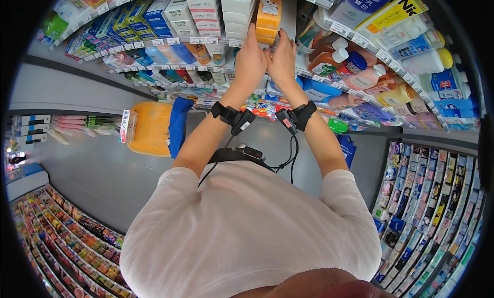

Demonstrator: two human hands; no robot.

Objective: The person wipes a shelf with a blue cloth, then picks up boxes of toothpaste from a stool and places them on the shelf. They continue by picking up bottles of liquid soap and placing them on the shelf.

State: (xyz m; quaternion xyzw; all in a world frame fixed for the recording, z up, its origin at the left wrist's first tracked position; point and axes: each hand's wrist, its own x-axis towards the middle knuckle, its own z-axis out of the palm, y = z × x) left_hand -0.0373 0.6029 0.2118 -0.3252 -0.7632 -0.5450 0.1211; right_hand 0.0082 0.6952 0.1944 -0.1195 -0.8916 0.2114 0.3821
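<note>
A stack of orange cartons (267, 32) with a cartoon animal on top stands at the shelf's front edge. My left hand (250, 61) reaches up to its left side, fingers extended between it and the white cartons (237, 18). On the other side, my right hand (281, 61) has its fingers raised along the stack's right face. The two hands nearly meet below the cartons, by the price-label rail. Their fingertips are partly hidden, so I cannot tell how firmly they press on the stack.
Toothpaste cartons (137, 18) line the shelf to the left. Mouthwash bottles (326, 61) stand to the right, near a clear tub of toothbrushes (308, 37). A yellow wooden stool (150, 128) with a blue cloth (180, 124) is on the grey floor (96, 159). Cables hang from both wrist-worn devices.
</note>
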